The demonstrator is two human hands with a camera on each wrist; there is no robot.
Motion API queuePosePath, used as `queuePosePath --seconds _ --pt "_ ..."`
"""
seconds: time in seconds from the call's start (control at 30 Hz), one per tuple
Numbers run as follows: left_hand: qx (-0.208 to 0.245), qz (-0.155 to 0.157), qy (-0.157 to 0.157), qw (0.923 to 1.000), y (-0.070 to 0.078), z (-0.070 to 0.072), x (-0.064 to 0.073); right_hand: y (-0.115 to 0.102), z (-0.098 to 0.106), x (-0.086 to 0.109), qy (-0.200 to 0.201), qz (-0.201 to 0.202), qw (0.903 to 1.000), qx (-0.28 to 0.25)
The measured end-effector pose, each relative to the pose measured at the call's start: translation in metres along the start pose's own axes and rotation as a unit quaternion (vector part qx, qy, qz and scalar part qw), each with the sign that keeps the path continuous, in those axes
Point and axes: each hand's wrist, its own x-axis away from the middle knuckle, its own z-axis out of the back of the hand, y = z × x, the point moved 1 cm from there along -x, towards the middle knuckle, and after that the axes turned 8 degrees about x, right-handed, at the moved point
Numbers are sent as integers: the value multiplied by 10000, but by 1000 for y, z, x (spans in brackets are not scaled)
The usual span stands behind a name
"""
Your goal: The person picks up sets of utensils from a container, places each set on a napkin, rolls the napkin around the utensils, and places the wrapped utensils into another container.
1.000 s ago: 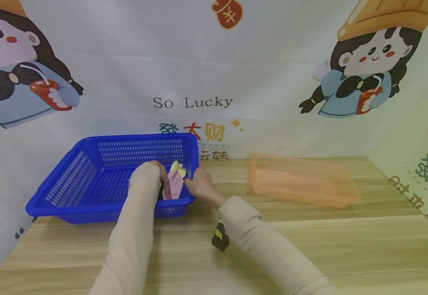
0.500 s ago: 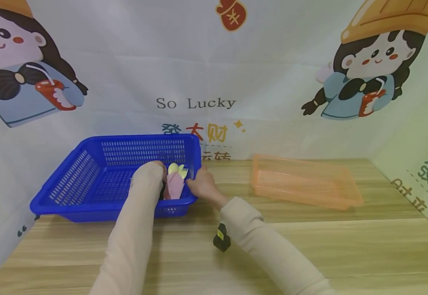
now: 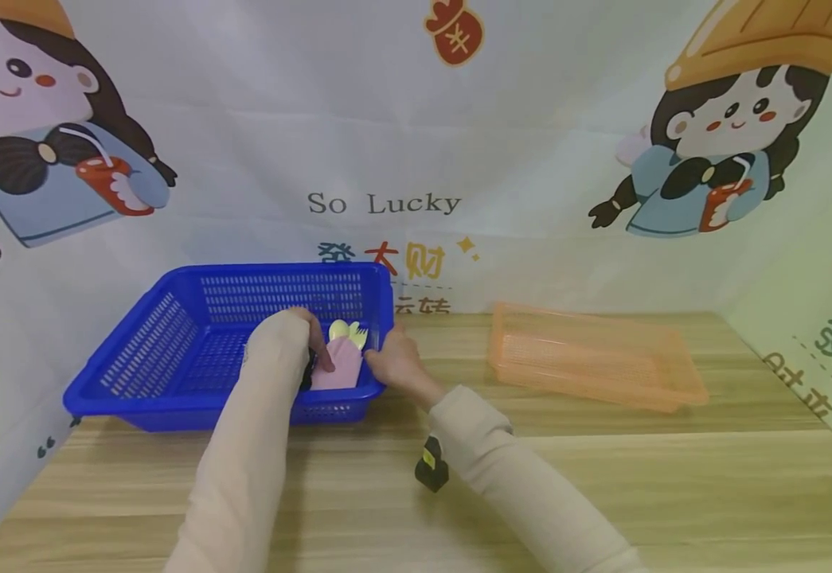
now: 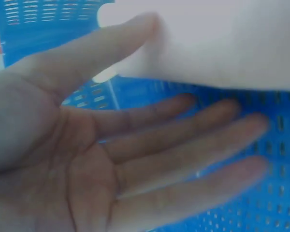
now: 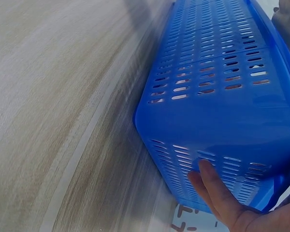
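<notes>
Inside the blue plastic basket [image 3: 118, 407], at its right end, a pink pouch [image 3: 340, 370] leans with a pale yellow spoon [image 3: 339, 328] and a fork [image 3: 360, 337] poking out of its top. My left hand [image 3: 318, 341] is beside the pouch's left side. In the left wrist view its fingers [image 4: 183, 162] are spread and straight, and the thumb touches the pouch [image 4: 222, 46], which looks washed out there. My right hand [image 3: 397, 360] grips the basket's right rim, fingers on the outer wall in the right wrist view.
An orange mesh basket [image 3: 595, 358] stands on the wooden table [image 3: 566, 469] to the right. Printed cloth [image 3: 387, 143] hangs behind and along both sides. A black wrist device [image 3: 431, 465] is below the right sleeve.
The left fingers have loosened and drawn slightly left, showing more of the pouch. Pouch and cutlery sit a little lower. The right hand stays on the rim; the head view has shifted slightly.
</notes>
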Motion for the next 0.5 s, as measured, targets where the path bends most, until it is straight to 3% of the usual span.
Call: queuePosePath --seconds 0.07,0.1,0.13,0.27,0.33,0.4,0.5 --pt "-74 -54 -41 9999 0 1 -11 -1 0 0 12 -30 10000 -10" --pt "-209 -245 -108 9994 -3 1 -5 -1 0 1 9 -35 10000 -25" --pt "-238 -220 -146 9994 -2 2 -17 -1 1 1 31 -13 10000 0" --pt "-893 -766 -374 9923 2 12 -17 0 -1 1 -5 26 10000 -46" --pt "-953 -988 -325 9900 9 18 -1 1 -1 1 4 74 9999 -93" --pt "-942 -1509 -92 9840 14 23 28 2 -1 1 16 122 9997 -224" --pt "-615 -2542 482 9640 21 27 84 4 0 1 -58 197 9985 -513"
